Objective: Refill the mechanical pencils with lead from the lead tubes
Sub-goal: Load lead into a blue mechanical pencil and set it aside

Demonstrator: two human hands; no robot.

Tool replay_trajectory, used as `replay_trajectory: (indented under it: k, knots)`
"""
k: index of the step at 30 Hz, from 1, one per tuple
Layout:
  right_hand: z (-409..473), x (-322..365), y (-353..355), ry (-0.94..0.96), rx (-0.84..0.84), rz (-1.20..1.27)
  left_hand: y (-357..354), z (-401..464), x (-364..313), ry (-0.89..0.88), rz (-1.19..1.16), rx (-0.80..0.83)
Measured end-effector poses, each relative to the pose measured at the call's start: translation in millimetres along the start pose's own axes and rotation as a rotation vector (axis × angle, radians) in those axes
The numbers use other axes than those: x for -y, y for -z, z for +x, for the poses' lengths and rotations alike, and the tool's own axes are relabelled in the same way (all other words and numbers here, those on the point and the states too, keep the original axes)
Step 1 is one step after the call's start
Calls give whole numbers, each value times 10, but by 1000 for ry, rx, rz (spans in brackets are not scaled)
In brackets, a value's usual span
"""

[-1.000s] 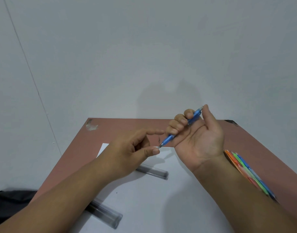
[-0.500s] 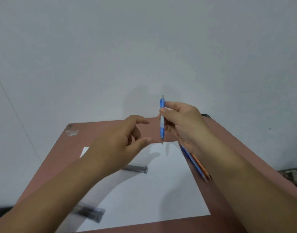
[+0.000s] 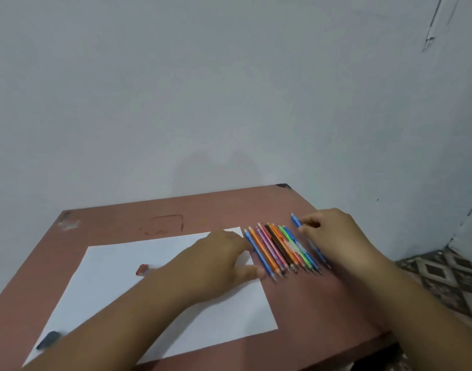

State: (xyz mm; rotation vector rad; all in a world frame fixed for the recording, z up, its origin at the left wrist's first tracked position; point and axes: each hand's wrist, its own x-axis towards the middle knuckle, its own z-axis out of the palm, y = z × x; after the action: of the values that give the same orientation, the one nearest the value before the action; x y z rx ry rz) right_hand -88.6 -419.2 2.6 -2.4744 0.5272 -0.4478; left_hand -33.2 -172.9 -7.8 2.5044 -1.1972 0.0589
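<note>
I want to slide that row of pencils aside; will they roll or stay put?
The row of pencils would probably roll or scatter: slim, rounded barrels lying loose on the smooth table. They look light, so the left hand beside them could likely sweep them together.

Light: soft, even, fairly dim
Shadows: faint on wall (image 3: 216,170)
Blur: motion-smeared hands, pencils (image 3: 280,247)
Edges: wide-angle bending

I can read no text, label, brand or number anywhere from here. The pencils (image 3: 283,250) are blurred, so any print on their barrels is lost to me. The white sheet (image 3: 117,266) carries no writing I can make out.
</note>
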Motion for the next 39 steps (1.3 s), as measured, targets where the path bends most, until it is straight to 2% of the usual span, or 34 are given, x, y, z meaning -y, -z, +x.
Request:
replay_trajectory:
  k: [9,15,22,39]
  knots:
    - [31,-91,-136,76,29,-248,-83,185,-35,-51,47,17]
    - [-107,68,-214,75,29,-172,-27,142,22,-7,48,31]
    - [-215,365,-411,71,98,-393,74,79,217,102,179,12]
    - [-21,453,-477,113,207,-406,87,17,463,177,100,17]
